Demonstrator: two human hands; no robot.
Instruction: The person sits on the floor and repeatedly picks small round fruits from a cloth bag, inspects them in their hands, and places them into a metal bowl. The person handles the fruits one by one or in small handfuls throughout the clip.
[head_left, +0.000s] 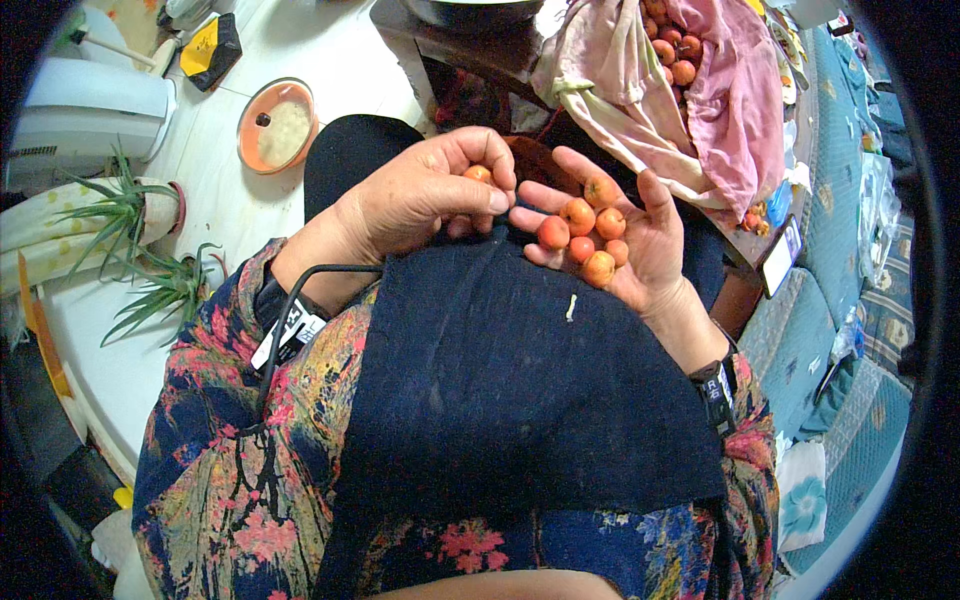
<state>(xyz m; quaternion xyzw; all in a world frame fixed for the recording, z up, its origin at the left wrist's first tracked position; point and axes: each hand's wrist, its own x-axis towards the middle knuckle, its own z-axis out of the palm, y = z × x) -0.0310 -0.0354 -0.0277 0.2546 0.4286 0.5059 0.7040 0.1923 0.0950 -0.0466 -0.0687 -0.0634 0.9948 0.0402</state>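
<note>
My right hand (637, 232) is turned palm up, fingers spread, with several small orange-red fruits (578, 217) lying on the palm and fingers. Just to its left, my left hand (442, 184) has its fingers curled around one orange fruit (478, 175); part of that fruit is hidden by the fingers. The two hands are close together but apart, above the dark apron (525, 375). A small pale scrap (571, 307) lies on the apron below the right hand. More red fruits (682, 72) rest in a pink cloth (735, 112) at the upper right.
A round orange-rimmed container (277, 126) is on the pale floor at the upper left. Potted spiky plants (112, 210) stand at the left. A phone (782, 255) lies by the table's corner at the right, beside a blue patterned sofa (795, 330). A dark cable runs by the left wrist.
</note>
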